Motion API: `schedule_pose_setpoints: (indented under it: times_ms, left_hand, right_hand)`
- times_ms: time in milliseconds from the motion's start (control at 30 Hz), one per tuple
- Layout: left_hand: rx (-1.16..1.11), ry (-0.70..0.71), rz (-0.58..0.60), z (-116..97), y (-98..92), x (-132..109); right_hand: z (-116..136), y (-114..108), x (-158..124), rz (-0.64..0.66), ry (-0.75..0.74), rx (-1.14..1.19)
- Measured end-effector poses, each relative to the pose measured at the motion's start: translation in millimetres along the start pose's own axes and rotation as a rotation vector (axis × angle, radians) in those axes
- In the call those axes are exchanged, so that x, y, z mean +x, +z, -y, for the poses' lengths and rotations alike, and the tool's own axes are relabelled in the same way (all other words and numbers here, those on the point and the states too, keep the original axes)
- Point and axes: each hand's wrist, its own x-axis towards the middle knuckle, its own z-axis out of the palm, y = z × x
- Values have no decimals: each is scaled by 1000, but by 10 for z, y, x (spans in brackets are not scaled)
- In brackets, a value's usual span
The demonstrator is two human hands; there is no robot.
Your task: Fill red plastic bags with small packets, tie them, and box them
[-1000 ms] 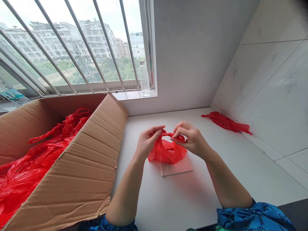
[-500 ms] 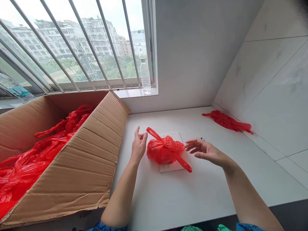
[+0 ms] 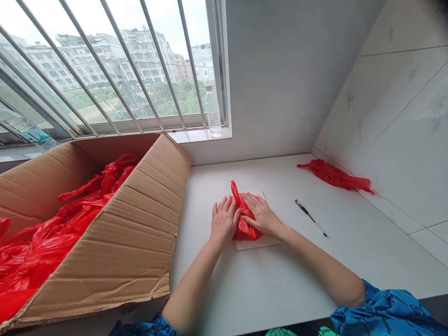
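Observation:
A tied red plastic bag (image 3: pixel 246 228) rests on a white book or pad (image 3: pixel 257 243) in the middle of the white table. My left hand (image 3: pixel 224 221) lies on the bag's left side with its fingers stretched out. On the right side of the same bag, my right hand (image 3: pixel 262 215) is laid flat, fingers spread. One loop of the bag sticks up between the hands. What the bag contains is hidden.
A cardboard box (image 3: pixel 115 233) full of red plastic bags (image 3: pixel 59 228) stands at the left. A black pen (image 3: pixel 311 218) lies right of my hands. Another red bag (image 3: pixel 334 176) is by the right wall. A clear bottle (image 3: pixel 213 112) stands on the windowsill.
Both hands have moved inward from either side of the bag and now press on it. The pen, mostly hidden behind my right hand before, is now in full view.

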Motion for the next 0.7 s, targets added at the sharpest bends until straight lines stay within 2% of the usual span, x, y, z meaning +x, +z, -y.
schedule_pose_setpoints:
  times_ms: [100, 300, 700]
  left_hand:
    - [52, 5, 3, 97, 104, -20]
    - [131, 7, -23, 105, 202, -35]
    - [104, -5, 8, 107, 226, -45]
  right_hand:
    - [-96, 119, 0, -1, 11, -21]
    - [-160, 295, -30, -12, 36, -94]
    - [-157, 356, -52, 31, 60, -108]
